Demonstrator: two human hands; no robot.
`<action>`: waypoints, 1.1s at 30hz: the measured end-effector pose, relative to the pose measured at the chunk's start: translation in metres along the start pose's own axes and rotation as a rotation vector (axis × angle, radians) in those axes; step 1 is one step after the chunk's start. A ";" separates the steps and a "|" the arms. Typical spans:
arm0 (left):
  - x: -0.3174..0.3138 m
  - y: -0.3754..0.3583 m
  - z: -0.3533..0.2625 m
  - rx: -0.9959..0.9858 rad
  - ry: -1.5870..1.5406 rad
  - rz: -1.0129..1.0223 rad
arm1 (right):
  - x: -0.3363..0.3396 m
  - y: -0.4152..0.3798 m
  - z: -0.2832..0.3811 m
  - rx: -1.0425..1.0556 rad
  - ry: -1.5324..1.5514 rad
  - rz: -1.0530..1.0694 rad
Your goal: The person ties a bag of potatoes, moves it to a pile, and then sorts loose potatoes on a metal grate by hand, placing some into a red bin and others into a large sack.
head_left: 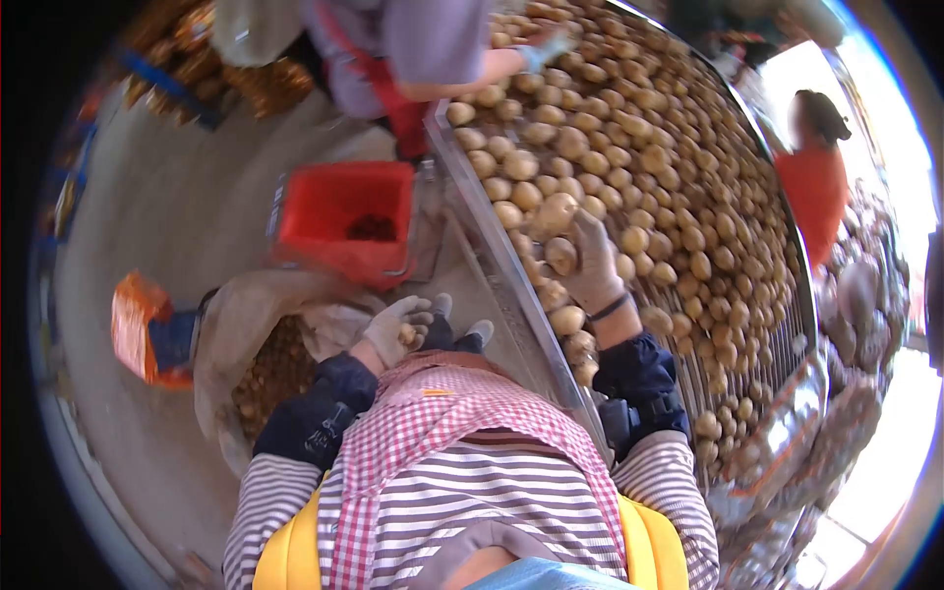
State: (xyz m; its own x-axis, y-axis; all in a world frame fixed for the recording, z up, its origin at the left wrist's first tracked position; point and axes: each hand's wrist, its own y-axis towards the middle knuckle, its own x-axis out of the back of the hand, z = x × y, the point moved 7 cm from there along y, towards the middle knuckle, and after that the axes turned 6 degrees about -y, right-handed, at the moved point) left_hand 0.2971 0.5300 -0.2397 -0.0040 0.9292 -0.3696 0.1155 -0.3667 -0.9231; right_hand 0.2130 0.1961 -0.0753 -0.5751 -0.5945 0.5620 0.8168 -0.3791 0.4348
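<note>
My left hand [395,326], in a pale work glove, is closed around a small potato [407,334] near the edge of a large light sack [231,329]. Small potatoes [270,379] fill the part of the sack that shows. On the other side, my gloved right hand [593,270] reaches over a slatted sorting table [777,379] covered with potatoes. Its fingers are curled on a potato [561,256], right beside a larger pale potato [556,214].
A red crate [344,258] with dark bits inside stands on the floor beyond the sack. Across from me, a co-worker's gloved hand [547,51] reaches among the potatoes. Another person in orange [814,197] is at the far side. Filled bags [836,433] lie at the right.
</note>
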 end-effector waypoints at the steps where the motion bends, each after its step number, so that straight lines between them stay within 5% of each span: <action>1: 0.004 0.004 0.003 0.034 -0.062 0.057 | -0.008 0.008 0.012 0.090 -0.103 0.041; 2: 0.011 0.004 0.005 0.059 -0.128 0.109 | -0.018 0.019 0.029 0.187 -0.195 0.077; 4: 0.024 0.003 0.008 0.024 -0.164 0.140 | -0.090 0.009 0.003 -1.040 1.287 0.471; 8: 0.039 -0.015 0.014 -0.073 -0.157 0.013 | -0.171 0.034 0.112 -0.836 0.899 0.724; 10: 0.052 0.003 0.027 -0.083 -0.241 -0.001 | -0.193 0.036 0.201 -0.553 0.976 1.080; 11: 0.035 -0.030 0.016 -0.213 -0.444 0.306 | -0.205 0.031 0.222 -0.440 0.997 1.110; 12: 0.034 -0.027 0.017 -0.211 -0.453 0.310 | -0.210 0.028 0.237 -0.330 1.021 1.139; 14: 0.037 -0.019 0.018 -0.107 -0.386 0.187 | -0.200 0.051 0.223 -0.430 1.019 1.167; 16: 0.040 -0.031 0.008 -0.132 -0.382 0.252 | -0.188 0.079 0.181 -0.397 0.952 0.761; 18: 0.037 -0.040 -0.005 -0.203 -0.537 0.393 | -0.172 0.081 0.133 -0.576 0.857 0.652; 26: 0.005 -0.023 -0.070 -0.183 -0.568 0.625 | -0.106 -0.002 0.072 -0.844 0.720 0.499; 28: -0.015 -0.013 -0.113 -0.127 -0.771 0.665 | -0.089 -0.022 0.048 -0.755 0.608 0.462; 30: -0.010 -0.007 -0.160 -0.455 -0.569 0.405 | -0.063 -0.036 0.044 -0.752 0.613 0.346; 32: -0.020 -0.010 -0.169 -0.512 -0.476 0.119 | -0.034 -0.059 0.027 -0.834 0.466 0.239; 33: -0.022 0.004 -0.167 -0.495 -0.345 0.145 | -0.014 -0.072 0.021 -0.908 0.414 0.192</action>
State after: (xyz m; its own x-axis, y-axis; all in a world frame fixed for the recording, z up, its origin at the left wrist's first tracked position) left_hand 0.4640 0.5155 -0.2172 -0.2652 0.7729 -0.5764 0.5852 -0.3461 -0.7333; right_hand 0.1614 0.2466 -0.1000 -0.5103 -0.8356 0.2035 0.7188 -0.5443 -0.4325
